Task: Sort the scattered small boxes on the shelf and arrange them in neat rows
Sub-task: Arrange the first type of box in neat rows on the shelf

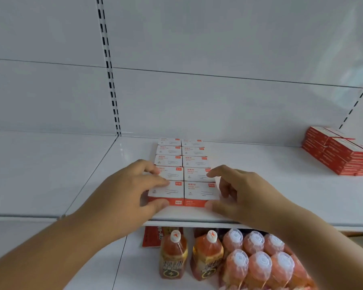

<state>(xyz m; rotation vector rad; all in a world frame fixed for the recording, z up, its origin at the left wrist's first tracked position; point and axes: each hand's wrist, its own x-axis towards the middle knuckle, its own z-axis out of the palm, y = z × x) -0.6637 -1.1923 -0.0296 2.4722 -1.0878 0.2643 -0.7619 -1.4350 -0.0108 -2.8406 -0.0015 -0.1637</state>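
Several small white-and-orange paper-clip boxes [194,162] lie in two straight columns on the white shelf [260,185], running from the back panel to the front edge. My left hand [132,189] grips the front left box [168,192], thumb on its orange front face and fingers curled over its top and left side. My right hand [237,191] holds the front right box [200,192], thumb at its front corner, index finger on the box behind, the other fingers curled against its right side.
A stack of red boxes [340,151] stands at the shelf's right end by the back panel. On the shelf below stand orange drink bottles [174,254] and a shrink-wrapped pack of bottles [260,260]. A slotted upright [109,70] divides the back panel.
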